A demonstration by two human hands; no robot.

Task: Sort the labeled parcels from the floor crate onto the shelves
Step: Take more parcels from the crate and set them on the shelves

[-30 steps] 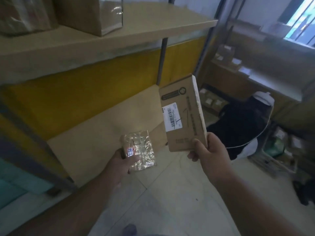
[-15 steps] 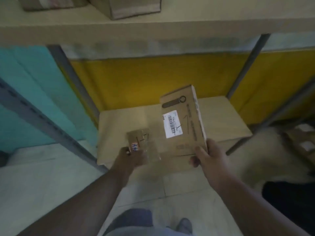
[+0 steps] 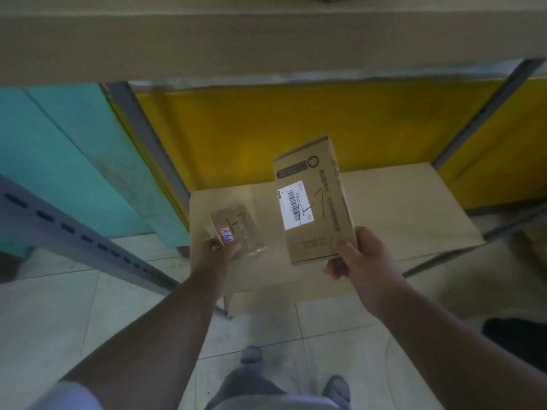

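Above the lower shelf (image 3: pixel 414 208), both parcels are held out side by side, well apart from each other. Compared with half a second ago, the view has tipped a little further down: the upper shelf (image 3: pixel 266 39) fills more of the top edge, the boxes that stood on it have nearly left the picture, and two grey shoes (image 3: pixel 251 355) now show on the tiled floor (image 3: pixel 59 315). The hands themselves have barely shifted over the shelf board.

The left hand (image 3: pixel 220 255) is the grip on the small parcel (image 3: pixel 236 229), a brown packet wrapped in clear film with a red-and-blue written sticker; thumb on top, fingers underneath, pinching its near corner. The right hand (image 3: pixel 359 261) grasps the tall cardboard box (image 3: pixel 313 199) by its lower edge, thumb across the front face, fingers curled behind. That box stands nearly upright, tilted slightly left, and carries a white barcode label (image 3: pixel 295 205) crossed by pen marks.

Behind the shelf runs a yellow panel (image 3: pixel 296 128), with a teal panel (image 3: pixel 68 161) to its left. A grey perforated upright (image 3: pixel 74 232) slants across the left foreground, and another grey post (image 3: pixel 148 143) stands at the shelf's back left corner. At far right a dark shape (image 3: pixel 518 341) lies on the floor, too dim to identify.
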